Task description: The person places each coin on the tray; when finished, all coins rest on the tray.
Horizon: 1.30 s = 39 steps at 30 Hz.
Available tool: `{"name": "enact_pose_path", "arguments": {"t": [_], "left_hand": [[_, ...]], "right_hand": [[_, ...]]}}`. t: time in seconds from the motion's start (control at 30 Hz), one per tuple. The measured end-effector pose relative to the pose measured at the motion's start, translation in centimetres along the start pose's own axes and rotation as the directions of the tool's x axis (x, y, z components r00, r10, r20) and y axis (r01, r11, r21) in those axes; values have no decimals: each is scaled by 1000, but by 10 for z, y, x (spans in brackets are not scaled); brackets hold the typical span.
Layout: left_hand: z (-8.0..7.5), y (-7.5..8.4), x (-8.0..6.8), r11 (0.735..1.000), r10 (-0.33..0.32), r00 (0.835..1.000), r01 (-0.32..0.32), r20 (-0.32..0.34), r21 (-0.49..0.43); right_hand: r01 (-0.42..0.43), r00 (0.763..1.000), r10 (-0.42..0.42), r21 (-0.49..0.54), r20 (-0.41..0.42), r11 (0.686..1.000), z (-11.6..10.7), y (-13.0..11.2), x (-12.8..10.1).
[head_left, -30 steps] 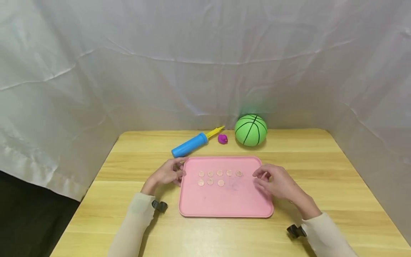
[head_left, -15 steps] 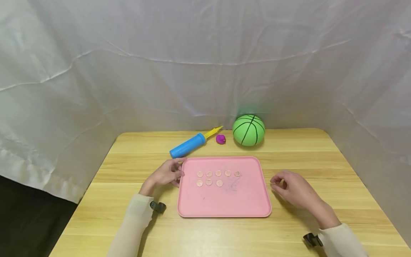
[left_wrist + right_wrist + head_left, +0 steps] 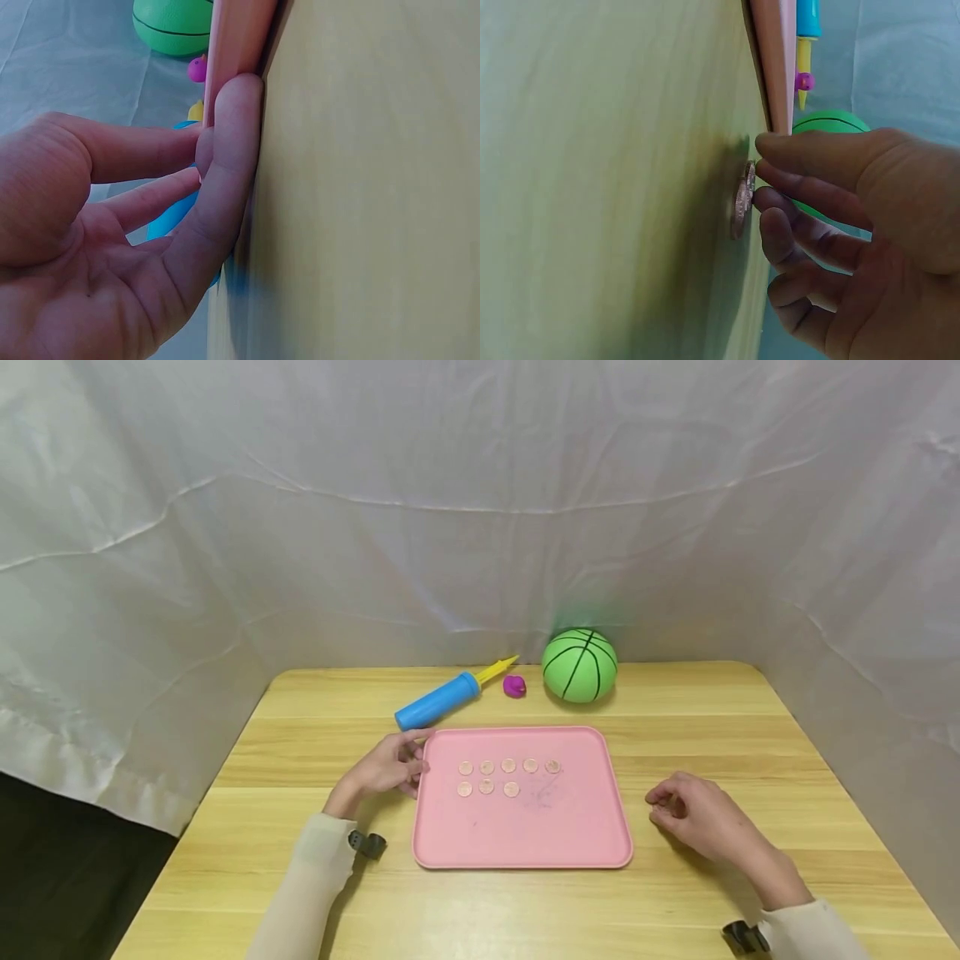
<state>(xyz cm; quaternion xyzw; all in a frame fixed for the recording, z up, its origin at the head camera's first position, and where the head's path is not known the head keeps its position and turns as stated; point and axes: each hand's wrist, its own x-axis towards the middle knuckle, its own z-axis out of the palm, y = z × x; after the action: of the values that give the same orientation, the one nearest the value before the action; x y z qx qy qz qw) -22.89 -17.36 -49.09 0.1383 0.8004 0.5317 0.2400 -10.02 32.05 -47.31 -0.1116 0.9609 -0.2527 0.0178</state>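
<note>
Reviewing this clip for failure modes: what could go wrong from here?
The coin lies flat on the table under the right hand's fingertips, so it may slip when lifted. The left hand only rests against the tray edge; a bump might shift the coins in the tray.

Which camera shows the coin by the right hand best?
The right wrist view: the coin lies on the table at the right hand's fingertips. In the head view the hand hides it. The left wrist view misses it.
</note>
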Motion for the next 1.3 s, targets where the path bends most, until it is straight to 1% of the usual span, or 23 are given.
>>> {"name": "enact_pose_path", "arguments": {"t": [0.13,0.33,0.53,0.77,0.9,1.03,1.17,1.3], "left_hand": [[0,0,0,1000,1,1000,-1,0,2],[0,-1,0,1000,4,1000,-4,-5,8],[-1,-1,-2,1000,3,1000,-3,-13,11],[-1,-2,-2,1000,-3,1000,3,-9,8],[-1,-2,-2,1000,-3,1000,3,-7,5],[-1,1,-1,1000,4,1000,-4,3,-3],[-1,3,0,1000,11,1000,-11,8,-9],[-2,1,0,1000,10,1000,-9,9,-17]], "right_hand": [[3,1000,-3,0,-10,1000,1,1,0],[-20,999,20,-24,-32,1000,0,2,0],[-23,1000,22,-28,-20,999,1,3,0],[-116,993,114,-87,-30,989,-2,2,1],[-132,991,132,-79,3,988,-5,2,2],[-134,989,138,-57,60,989,-9,4,4],[-115,987,117,-27,108,993,-11,6,6],[-76,992,76,-5,104,997,-8,5,8]]}}
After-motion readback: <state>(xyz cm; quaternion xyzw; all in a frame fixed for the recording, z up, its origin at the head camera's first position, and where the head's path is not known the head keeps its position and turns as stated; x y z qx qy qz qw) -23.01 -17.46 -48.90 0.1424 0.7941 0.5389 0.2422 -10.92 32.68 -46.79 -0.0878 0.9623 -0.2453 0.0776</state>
